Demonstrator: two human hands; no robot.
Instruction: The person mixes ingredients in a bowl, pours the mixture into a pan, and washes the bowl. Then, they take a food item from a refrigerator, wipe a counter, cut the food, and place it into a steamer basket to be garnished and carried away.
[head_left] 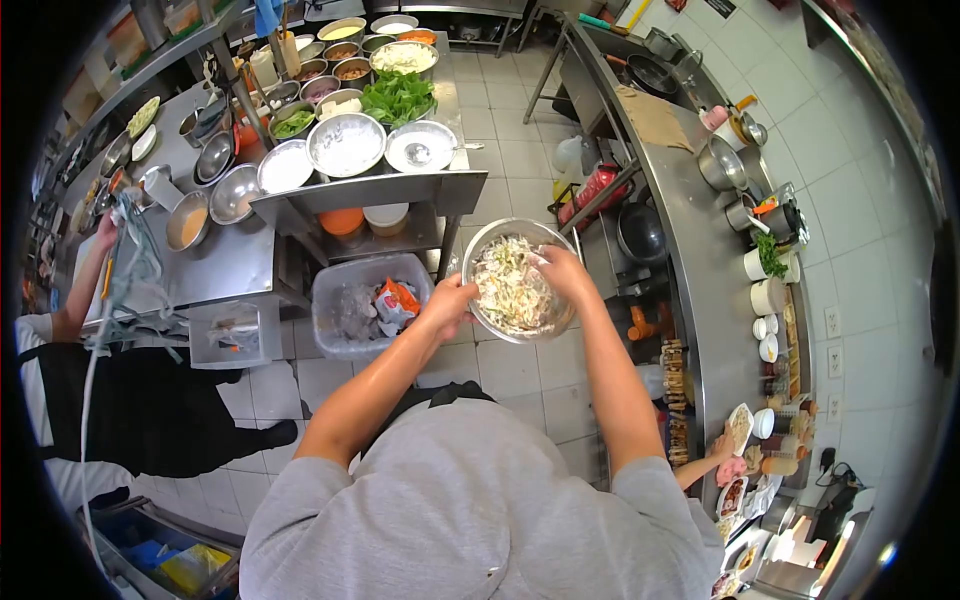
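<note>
A round metal bowl (487,325) is held up in front of me above the tiled floor. Inside it lies a pale shredded mixture (512,285) with bits of green, coated in something creamy. My left hand (451,306) grips the bowl's left rim, thumb over the edge. Over the right rim reaches my right hand (562,272), its curled fingers inside the bowl at the mixture; what they hold, if anything, is hidden.
A prep table (470,190) carries several bowls and leafy greens (400,98). Below stands a plastic bin (325,310). A steel counter (690,250) with pans runs along the right. A co-worker in a black apron (130,410) stands left; another person's hand (722,447) touches a dish.
</note>
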